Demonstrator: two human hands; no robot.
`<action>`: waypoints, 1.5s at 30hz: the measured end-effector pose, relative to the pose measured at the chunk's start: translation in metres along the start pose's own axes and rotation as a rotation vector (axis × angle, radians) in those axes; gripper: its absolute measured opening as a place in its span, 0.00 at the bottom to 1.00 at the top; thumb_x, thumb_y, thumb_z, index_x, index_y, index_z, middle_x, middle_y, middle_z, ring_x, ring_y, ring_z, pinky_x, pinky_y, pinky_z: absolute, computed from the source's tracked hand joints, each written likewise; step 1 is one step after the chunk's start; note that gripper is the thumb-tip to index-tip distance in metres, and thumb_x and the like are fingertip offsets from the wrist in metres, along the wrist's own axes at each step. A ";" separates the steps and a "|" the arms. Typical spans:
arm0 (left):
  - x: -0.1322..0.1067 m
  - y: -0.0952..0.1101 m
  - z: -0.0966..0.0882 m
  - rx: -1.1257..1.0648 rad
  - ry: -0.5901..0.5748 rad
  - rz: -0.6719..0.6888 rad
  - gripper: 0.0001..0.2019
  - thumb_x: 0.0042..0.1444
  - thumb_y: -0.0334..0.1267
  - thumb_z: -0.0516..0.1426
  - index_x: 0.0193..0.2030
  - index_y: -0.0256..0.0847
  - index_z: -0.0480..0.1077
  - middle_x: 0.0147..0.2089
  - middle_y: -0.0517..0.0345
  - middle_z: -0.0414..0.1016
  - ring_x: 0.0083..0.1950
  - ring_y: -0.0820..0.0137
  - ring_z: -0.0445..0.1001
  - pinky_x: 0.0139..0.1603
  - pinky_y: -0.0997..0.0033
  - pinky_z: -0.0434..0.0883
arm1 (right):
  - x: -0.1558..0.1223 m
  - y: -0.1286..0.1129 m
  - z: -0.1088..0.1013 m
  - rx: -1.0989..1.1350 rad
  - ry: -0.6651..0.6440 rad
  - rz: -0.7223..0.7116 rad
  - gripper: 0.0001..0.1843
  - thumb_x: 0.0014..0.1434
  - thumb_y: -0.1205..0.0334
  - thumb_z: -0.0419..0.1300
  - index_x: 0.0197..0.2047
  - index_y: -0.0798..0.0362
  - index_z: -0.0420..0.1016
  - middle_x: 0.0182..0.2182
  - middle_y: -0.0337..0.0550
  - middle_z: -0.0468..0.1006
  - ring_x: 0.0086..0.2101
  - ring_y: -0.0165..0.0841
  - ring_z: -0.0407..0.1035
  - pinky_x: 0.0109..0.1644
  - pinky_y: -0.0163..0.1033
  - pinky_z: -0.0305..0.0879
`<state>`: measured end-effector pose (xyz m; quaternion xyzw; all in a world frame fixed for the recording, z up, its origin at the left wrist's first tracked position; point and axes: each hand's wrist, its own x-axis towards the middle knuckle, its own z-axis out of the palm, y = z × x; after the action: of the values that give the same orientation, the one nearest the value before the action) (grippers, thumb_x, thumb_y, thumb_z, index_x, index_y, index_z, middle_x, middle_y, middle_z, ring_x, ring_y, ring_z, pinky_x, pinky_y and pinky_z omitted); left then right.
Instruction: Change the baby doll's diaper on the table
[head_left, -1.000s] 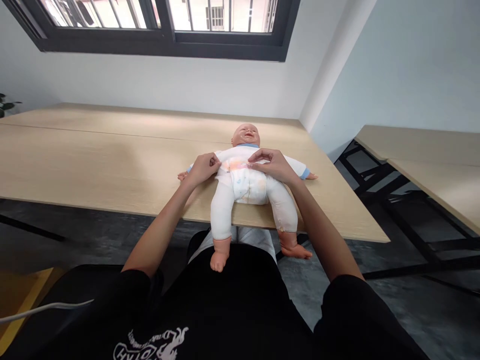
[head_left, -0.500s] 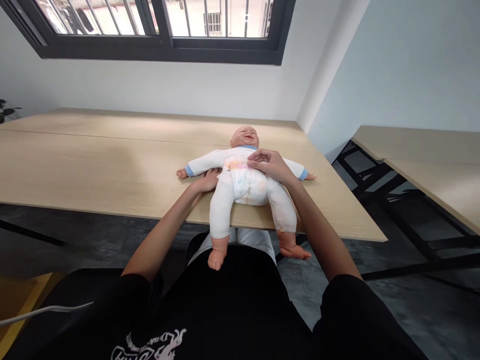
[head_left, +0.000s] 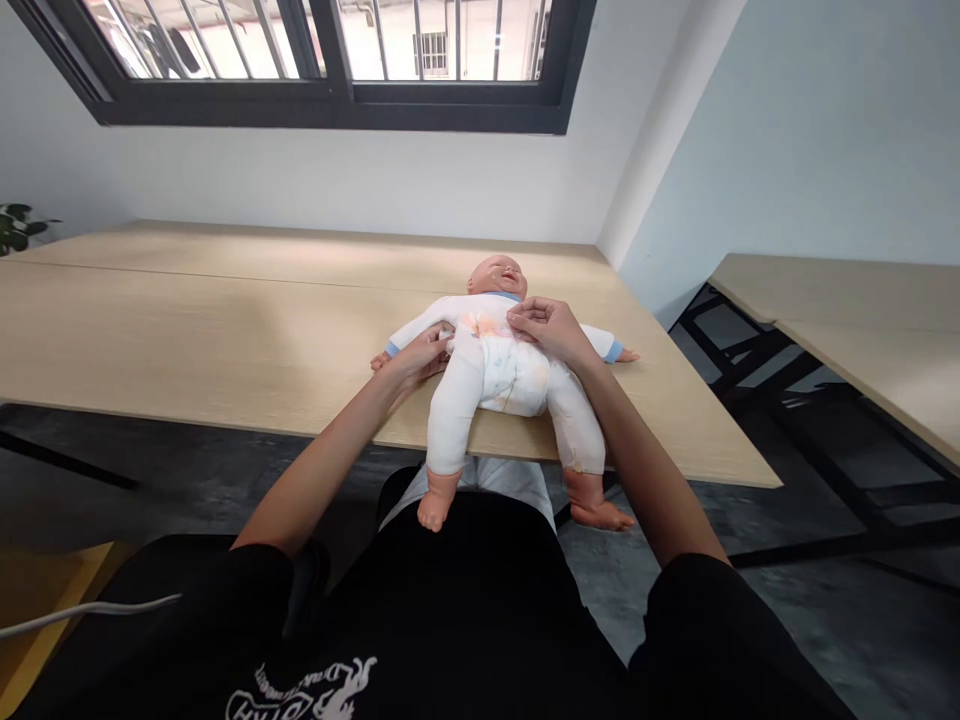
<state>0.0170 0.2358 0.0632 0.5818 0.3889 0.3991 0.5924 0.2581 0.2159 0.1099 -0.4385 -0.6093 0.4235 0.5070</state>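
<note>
Here, a baby doll (head_left: 484,306) is lying face up on the bench (head_left: 225,325), close to its right end, with the head pointing toward the back edge and both legs hanging over the front edge. It is wearing a white suit with blue trim and, over that, a patterned diaper (head_left: 517,375). The left hand (head_left: 424,352) is resting beside the doll's hip, its fingers sitting curled against the diaper's side; they are partly hiding one another, so I cannot tell whether they are gripping it. The right hand (head_left: 550,326) is touching the diaper's front waist with thumb and fingers bunching near each other, though whether they are pinching the material I cannot tell. Beyond the bench's right edge another table (head_left: 862,300) is standing apart.
</note>
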 end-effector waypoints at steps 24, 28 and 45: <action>0.003 0.002 -0.006 -0.214 0.043 0.006 0.17 0.41 0.26 0.64 0.38 0.39 0.66 0.36 0.63 0.72 0.33 0.76 0.70 0.34 0.76 0.66 | 0.001 -0.029 0.011 -0.290 -0.079 -0.278 0.24 0.53 0.38 0.68 0.37 0.52 0.77 0.39 0.47 0.80 0.39 0.39 0.74 0.46 0.46 0.74; 0.005 0.001 -0.011 -0.154 0.035 0.010 0.17 0.41 0.30 0.65 0.40 0.39 0.68 0.33 0.63 0.71 0.29 0.77 0.67 0.31 0.76 0.65 | 0.019 -0.060 0.040 -0.354 -0.423 -0.418 0.21 0.58 0.38 0.66 0.39 0.49 0.80 0.43 0.46 0.81 0.48 0.41 0.73 0.58 0.48 0.68; -0.005 0.008 -0.058 0.147 -0.075 0.027 0.16 0.41 0.38 0.73 0.34 0.35 0.75 0.32 0.55 0.76 0.30 0.72 0.73 0.34 0.70 0.69 | 0.044 -0.026 0.056 -0.645 -0.646 -0.355 0.26 0.63 0.38 0.55 0.32 0.54 0.77 0.26 0.38 0.73 0.28 0.30 0.60 0.32 0.36 0.51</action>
<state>-0.0391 0.2529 0.0701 0.6433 0.3869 0.3554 0.5569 0.1957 0.2473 0.1389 -0.3089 -0.9010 0.2345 0.1946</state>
